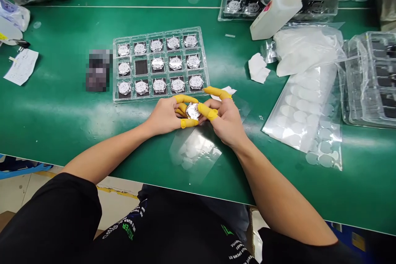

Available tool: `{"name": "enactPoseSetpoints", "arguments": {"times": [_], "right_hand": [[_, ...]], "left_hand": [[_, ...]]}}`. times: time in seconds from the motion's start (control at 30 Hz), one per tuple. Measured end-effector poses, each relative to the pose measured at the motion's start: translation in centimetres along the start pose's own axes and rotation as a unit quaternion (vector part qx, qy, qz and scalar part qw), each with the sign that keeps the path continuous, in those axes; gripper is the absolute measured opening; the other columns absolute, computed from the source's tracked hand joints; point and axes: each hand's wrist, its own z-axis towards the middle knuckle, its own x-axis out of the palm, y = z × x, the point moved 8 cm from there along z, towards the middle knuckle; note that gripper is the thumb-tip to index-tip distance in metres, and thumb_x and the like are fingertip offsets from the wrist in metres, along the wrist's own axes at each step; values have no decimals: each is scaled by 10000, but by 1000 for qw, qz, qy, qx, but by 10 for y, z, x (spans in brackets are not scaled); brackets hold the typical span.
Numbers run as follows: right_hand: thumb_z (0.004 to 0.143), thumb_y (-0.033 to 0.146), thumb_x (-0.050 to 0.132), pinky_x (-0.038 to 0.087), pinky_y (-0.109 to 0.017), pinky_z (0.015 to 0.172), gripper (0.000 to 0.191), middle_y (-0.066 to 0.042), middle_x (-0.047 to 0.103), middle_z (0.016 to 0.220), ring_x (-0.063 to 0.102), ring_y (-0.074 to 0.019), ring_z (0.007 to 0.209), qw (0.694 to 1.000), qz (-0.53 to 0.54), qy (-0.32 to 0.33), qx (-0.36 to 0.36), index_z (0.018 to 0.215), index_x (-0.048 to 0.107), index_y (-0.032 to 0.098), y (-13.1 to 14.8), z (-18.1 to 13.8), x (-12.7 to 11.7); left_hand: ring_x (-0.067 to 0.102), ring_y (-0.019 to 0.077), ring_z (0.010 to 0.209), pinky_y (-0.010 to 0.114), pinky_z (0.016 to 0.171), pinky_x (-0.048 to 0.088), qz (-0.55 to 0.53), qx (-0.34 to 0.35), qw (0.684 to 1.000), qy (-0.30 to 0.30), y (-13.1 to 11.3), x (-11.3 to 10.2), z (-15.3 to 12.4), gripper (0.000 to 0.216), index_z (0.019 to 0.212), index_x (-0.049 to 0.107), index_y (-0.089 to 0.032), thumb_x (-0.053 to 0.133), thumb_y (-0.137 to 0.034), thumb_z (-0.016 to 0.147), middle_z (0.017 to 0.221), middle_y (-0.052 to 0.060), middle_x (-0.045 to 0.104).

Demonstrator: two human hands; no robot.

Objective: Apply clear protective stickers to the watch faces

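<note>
Across the green counter point(55, 99), a clear plastic tray point(161, 33) holds round watches in separate compartments, keeping them apart. Just in front of it, the left hand point(163, 115) and right hand point(227, 121) pinch one watch point(193, 111) between yellow-capped fingers point(218, 93), clamped at its edges, leaving its face uncovered.

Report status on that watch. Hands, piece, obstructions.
Left hand and right hand pinching round silver watch case, yellow cots on fingers. Clear film sheet near the hands; plastic watch tray just beyond, no obstruction.
</note>
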Motion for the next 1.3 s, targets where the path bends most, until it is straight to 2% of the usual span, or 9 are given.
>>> {"name": "enactPoseSetpoints", "arguments": {"times": [0.13,0.27,0.53,0.7,0.8,0.9,1.03,1.13,1.3], "right_hand": [[557,515,1013,615,-338,579,979,97,614,773,675,-160,604,1000,-2,27,11,1346,460,339,0,-1,-3],[518,511,1029,607,-342,542,1063,106,598,758,687,-175,577,999,-17,34,26,1389,444,341,-3,2,-6],[488,443,1050,559,-283,512,967,104,542,737,607,-128,580,999,-24,21,33,1261,480,332,-5,3,-1],[616,515,982,597,-314,574,913,91,585,773,620,-130,586,997,-2,64,53,1346,461,344,-1,1,0],[576,494,1004,604,-316,606,972,91,606,784,638,-134,611,996,0,73,59,1359,448,343,1,0,0],[497,456,1041,548,-267,556,983,103,560,754,601,-114,601,998,-19,45,49,1291,476,327,-1,1,2],[484,451,1042,445,-226,472,821,114,489,691,502,-84,533,999,-34,13,34,1108,529,300,-2,1,5],[494,417,1040,540,-271,527,780,98,564,719,586,-116,560,999,-15,30,38,1096,559,297,-1,0,2],[667,493,956,610,-341,581,653,41,696,757,693,-181,605,998,-40,40,22,1195,629,291,2,-3,-13]], "left_hand": [[705,111,726,235,717,596,-6,0,1000,21,-2,4,0,641,1200,734,-129,955,-265,614,811,16,761],[708,121,724,247,714,588,3,9,1000,22,-1,4,0,632,1193,752,-132,948,-286,611,815,22,775],[720,139,745,276,739,594,38,19,999,22,-2,3,-4,563,1188,771,-164,907,-282,655,833,18,786],[680,120,694,264,714,573,44,16,999,24,-5,3,-4,575,1187,764,-156,914,-291,648,760,-2,746],[666,116,680,255,691,557,38,16,999,27,-4,3,-3,593,1184,760,-150,925,-312,638,749,-2,738],[675,124,691,261,695,557,38,29,998,31,-3,4,-3,567,1172,768,-159,912,-304,643,778,5,758],[706,143,728,290,751,591,60,39,997,38,-3,6,-3,552,1208,764,-178,871,-276,675,791,-4,764],[721,147,752,299,787,605,77,40,995,38,-3,7,-4,601,1274,742,-195,878,-302,699,811,-4,773],[733,146,789,293,812,610,106,63,992,26,-5,6,-3,600,1311,726,-233,876,-321,737,842,-18,782]]}}
